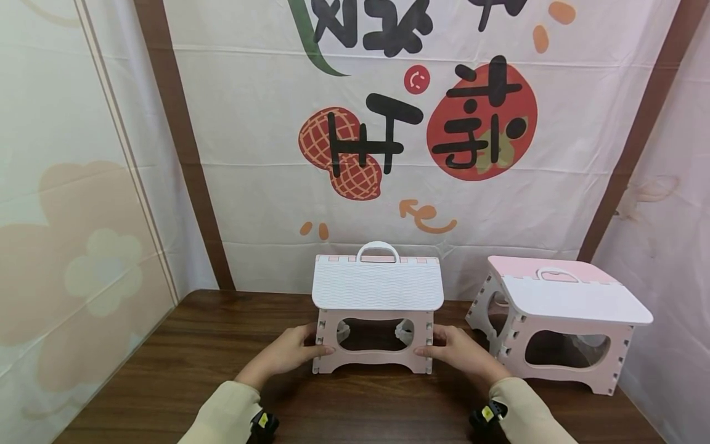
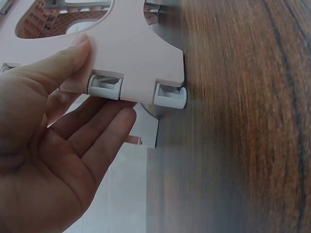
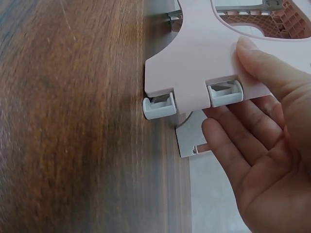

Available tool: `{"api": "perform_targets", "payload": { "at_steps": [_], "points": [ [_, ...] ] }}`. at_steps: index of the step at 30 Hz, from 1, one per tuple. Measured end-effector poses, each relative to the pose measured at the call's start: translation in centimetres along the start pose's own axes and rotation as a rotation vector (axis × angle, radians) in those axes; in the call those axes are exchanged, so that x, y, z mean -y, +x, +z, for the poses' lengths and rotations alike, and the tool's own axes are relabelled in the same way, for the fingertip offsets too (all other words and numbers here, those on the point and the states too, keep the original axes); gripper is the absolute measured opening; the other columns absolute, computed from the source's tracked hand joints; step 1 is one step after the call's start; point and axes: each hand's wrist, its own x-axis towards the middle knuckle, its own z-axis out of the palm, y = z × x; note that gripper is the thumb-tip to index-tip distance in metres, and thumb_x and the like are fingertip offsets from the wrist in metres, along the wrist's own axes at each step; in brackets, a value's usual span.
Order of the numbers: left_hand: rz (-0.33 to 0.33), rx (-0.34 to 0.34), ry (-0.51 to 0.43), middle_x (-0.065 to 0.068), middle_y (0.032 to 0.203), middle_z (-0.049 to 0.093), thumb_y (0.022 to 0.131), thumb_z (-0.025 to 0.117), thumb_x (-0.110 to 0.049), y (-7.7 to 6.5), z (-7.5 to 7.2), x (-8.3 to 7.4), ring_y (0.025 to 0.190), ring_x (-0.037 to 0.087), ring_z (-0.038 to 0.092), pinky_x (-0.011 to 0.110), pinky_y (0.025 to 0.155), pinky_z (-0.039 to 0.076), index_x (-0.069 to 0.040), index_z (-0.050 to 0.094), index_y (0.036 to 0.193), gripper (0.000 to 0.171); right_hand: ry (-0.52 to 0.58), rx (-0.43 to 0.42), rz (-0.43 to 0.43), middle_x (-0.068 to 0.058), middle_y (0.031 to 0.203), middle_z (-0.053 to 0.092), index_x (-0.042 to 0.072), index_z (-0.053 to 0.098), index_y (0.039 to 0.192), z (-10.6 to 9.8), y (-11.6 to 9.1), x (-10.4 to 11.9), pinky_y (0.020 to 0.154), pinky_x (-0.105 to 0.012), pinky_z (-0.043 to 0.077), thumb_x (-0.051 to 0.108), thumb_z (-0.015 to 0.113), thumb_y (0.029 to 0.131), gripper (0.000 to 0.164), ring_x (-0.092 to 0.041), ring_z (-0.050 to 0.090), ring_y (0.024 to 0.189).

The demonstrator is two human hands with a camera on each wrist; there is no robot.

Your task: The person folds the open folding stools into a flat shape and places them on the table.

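Observation:
A pink-and-white folding stool [image 1: 377,285] stands on the table in front of me. Its white top half slopes toward me, and the carry handle [image 1: 378,245] sticks up along the fold. My left hand [image 1: 294,350] grips the left edge of the front leg panel [image 2: 141,53], thumb on the pink face and fingers behind. On the opposite edge, my right hand [image 1: 460,350] holds the same panel [image 3: 189,63] in a mirrored grip. White hinge pieces [image 3: 160,106] show along the panel's edge below the thumb in the right wrist view. The rear legs are mostly hidden.
A second folding stool [image 1: 577,296], opened out with a flat top, stands on the right of the wooden table [image 1: 222,333]. Behind the table hangs a printed cloth [image 1: 255,185]. More cloth [image 1: 66,203] hangs at the left side.

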Motion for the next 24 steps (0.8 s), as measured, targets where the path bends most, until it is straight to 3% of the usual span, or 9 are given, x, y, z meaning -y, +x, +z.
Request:
{"api": "perform_targets", "payload": {
  "at_steps": [24],
  "points": [
    [0.0, 0.031, -0.018, 0.01, 0.117, 0.069, 0.095, 0.07, -0.038, 0.19, -0.05, 0.03, 0.1, 0.021, 0.066, 0.046, 0.085, 0.055, -0.002, 0.064, 0.126, 0.048, 0.042, 0.024, -0.019, 0.009, 0.098, 0.073, 0.017, 0.072, 0.11, -0.2, 0.12, -0.16, 0.079, -0.028, 0.051, 0.036, 0.075, 0.092, 0.027, -0.017, 0.065, 0.094]
  ]
}}
